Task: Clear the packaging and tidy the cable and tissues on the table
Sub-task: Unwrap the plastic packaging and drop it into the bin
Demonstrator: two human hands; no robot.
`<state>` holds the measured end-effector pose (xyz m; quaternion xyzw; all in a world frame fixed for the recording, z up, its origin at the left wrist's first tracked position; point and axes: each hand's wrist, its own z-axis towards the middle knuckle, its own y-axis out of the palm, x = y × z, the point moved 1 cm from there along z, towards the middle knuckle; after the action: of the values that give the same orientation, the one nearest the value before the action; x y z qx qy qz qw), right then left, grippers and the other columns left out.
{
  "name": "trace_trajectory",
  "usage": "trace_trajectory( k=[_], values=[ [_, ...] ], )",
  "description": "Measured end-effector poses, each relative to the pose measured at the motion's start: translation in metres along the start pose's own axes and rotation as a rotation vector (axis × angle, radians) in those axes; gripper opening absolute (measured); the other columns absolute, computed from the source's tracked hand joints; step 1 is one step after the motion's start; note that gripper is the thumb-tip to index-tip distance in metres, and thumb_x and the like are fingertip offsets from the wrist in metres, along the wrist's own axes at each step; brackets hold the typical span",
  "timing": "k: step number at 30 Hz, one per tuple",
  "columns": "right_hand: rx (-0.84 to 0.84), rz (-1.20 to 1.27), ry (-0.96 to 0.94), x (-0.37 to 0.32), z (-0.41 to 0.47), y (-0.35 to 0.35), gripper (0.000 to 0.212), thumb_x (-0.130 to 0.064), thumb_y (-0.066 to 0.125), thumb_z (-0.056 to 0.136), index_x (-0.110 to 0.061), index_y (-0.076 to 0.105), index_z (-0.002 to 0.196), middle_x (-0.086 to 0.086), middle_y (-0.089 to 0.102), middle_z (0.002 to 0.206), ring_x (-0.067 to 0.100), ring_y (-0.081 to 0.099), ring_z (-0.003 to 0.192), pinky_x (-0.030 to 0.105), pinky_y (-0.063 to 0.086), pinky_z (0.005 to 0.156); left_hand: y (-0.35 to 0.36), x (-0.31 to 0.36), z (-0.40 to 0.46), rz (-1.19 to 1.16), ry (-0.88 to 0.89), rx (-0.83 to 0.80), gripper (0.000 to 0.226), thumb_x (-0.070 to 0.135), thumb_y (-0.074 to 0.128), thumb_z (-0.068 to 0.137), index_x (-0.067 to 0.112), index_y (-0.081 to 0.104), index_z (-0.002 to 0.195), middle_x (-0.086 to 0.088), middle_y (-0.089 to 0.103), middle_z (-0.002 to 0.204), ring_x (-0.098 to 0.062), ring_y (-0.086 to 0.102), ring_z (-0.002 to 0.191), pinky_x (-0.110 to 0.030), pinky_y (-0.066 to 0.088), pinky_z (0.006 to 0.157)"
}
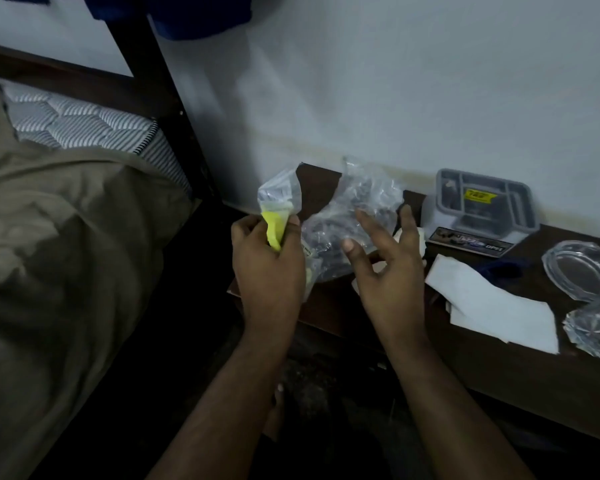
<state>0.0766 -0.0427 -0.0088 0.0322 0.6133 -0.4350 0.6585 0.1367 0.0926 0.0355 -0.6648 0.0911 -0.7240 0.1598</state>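
Gathering the clear plastic bags goes best two-handed: the left hand pinches a yellow-tagged wrapper, fingers closed. At 3 o'clock, the right hand, fingers spread and empty, should close on the crinkled bulk above the desk.

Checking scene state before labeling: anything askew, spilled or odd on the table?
Nothing spilled or broken. The tissues lie loose and skewed at the table's front edge. The crumpled clear bag stands at the left end, the left hand pinching another bag with a yellow strip. The right hand is open.
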Motion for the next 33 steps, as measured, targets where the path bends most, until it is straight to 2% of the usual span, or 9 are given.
trace_trajectory(
  k=[4,8,11,14,18,21,24,27,33],
  values=[
    [0.012,0.003,0.050,0.001,0.007,0.004,0.050,-0.031,0.058,0.103,-0.021,0.049,0.151,0.002,0.033,0.164,0.012,0.032,0.150,0.036,0.042,0.117,-0.003,-0.003,0.005,-0.017,0.021,-0.013,0.022,0.027,0.063,0.099,0.008,0.073,0.099,-0.003,0.062,0.114,-0.022,0.065,0.097,-0.045,0.054,0.092],
    [0.126,0.175,-0.016,-0.018,0.006,-0.008,0.043,-0.028,0.057,0.104,-0.018,0.055,0.146,-0.009,0.044,0.156,-0.005,0.047,0.136,0.015,0.047,0.102,-0.005,0.008,0.001,-0.068,0.053,-0.076,0.022,0.018,0.061,0.098,0.010,0.073,0.114,-0.005,0.064,0.126,-0.023,0.065,0.111,-0.048,0.053,0.099],
    [0.204,0.359,-0.081,-0.039,0.003,-0.027,0.035,-0.034,0.058,0.103,-0.023,0.062,0.135,0.008,0.063,0.139,0.013,0.072,0.100,0.017,0.055,0.079,-0.013,0.024,-0.005,-0.159,0.168,-0.060,0.026,0.019,0.063,0.094,0.017,0.073,0.118,-0.006,0.059,0.143,-0.022,0.061,0.127,-0.047,0.050,0.107],
    [0.304,0.513,-0.051,-0.054,-0.006,-0.052,0.031,-0.038,0.060,0.100,-0.019,0.067,0.124,0.008,0.071,0.106,0.009,0.066,0.076,0.019,0.053,0.070,-0.027,0.041,-0.014,-0.299,0.359,-0.050,0.031,0.011,0.061,0.091,0.036,0.071,0.106,-0.011,0.063,0.130,-0.012,0.066,0.108,-0.034,0.055,0.094],
    [0.347,0.656,0.091,-0.058,-0.033,-0.077,0.018,-0.029,0.069,0.096,-0.017,0.067,0.108,-0.001,0.066,0.092,0.013,0.058,0.082,0.037,0.049,0.081,-0.030,0.050,-0.033,-0.481,0.231,-0.213,0.029,0.009,0.060,0.086,0.026,0.071,0.107,-0.020,0.071,0.103,-0.009,0.064,0.084,-0.028,0.052,0.077],
    [0.178,0.868,0.213,-0.057,-0.059,-0.089,0.030,-0.019,0.072,0.093,-0.016,0.061,0.121,0.005,0.074,0.107,0.023,0.072,0.095,0.040,0.059,0.084,-0.016,0.053,-0.060,-0.528,-0.002,-0.484,0.020,0.017,0.064,0.083,0.030,0.079,0.082,0.011,0.074,0.070,0.001,0.067,0.065,-0.018,0.054,0.060],
    [0.013,0.918,0.293,-0.053,-0.082,-0.111,0.039,-0.015,0.069,0.091,-0.009,0.064,0.129,0.014,0.076,0.117,0.028,0.075,0.105,0.035,0.060,0.081,0.002,0.055,-0.092,-0.481,-0.066,-0.810,0.020,0.015,0.068,0.090,0.029,0.082,0.089,0.007,0.078,0.076,-0.009,0.075,0.071,-0.020,0.055,0.057],
    [0.011,0.807,0.207,-0.045,-0.099,-0.145,0.040,-0.019,0.068,0.092,-0.018,0.060,0.132,0.009,0.075,0.119,0.025,0.074,0.108,0.032,0.060,0.083,0.019,0.055,-0.124,-0.588,-0.145,-0.829,0.031,0.019,0.070,0.083,0.000,0.075,0.107,-0.024,0.077,0.102,-0.035,0.075,0.092,-0.040,0.061,0.078],
    [0.098,0.194,-0.163,-0.012,-0.137,-0.222,0.089,-0.040,0.065,0.097,-0.037,0.004,0.161,0.002,0.038,0.158,0.017,0.053,0.138,0.032,0.051,0.105,0.063,0.080,-0.171,-0.693,-0.339,-0.727,0.019,-0.001,0.059,0.092,0.010,0.072,0.083,-0.008,0.073,0.074,-0.022,0.071,0.065,-0.034,0.059,0.060]
  ],
)
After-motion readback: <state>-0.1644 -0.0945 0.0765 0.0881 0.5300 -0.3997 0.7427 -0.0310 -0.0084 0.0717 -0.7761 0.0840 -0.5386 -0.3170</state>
